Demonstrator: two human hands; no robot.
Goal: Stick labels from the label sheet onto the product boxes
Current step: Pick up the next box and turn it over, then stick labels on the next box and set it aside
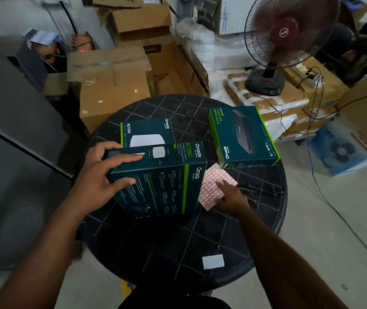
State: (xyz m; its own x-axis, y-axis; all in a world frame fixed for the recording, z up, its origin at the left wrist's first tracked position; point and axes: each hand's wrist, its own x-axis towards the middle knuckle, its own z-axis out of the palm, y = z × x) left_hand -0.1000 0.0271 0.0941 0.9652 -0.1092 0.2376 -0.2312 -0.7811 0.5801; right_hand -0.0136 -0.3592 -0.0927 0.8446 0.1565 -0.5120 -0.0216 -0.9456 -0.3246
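Left hand (pixel 99 172) gripping box (pixel 158 181) edge, right hand (pixel 231 195) on label sheet (pixel 213 186)

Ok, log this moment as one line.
left hand: grips upright box | right hand: fingers on label sheet | two more boxes on table | label: none peeled yet

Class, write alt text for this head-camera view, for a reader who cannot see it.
A person's left hand grips an upright teal product box on a round dark table, while the right hand reaches onto a red-and-white label sheet beside it. Two more teal boxes lie behind; cardboard cartons and a fan stand beyond.
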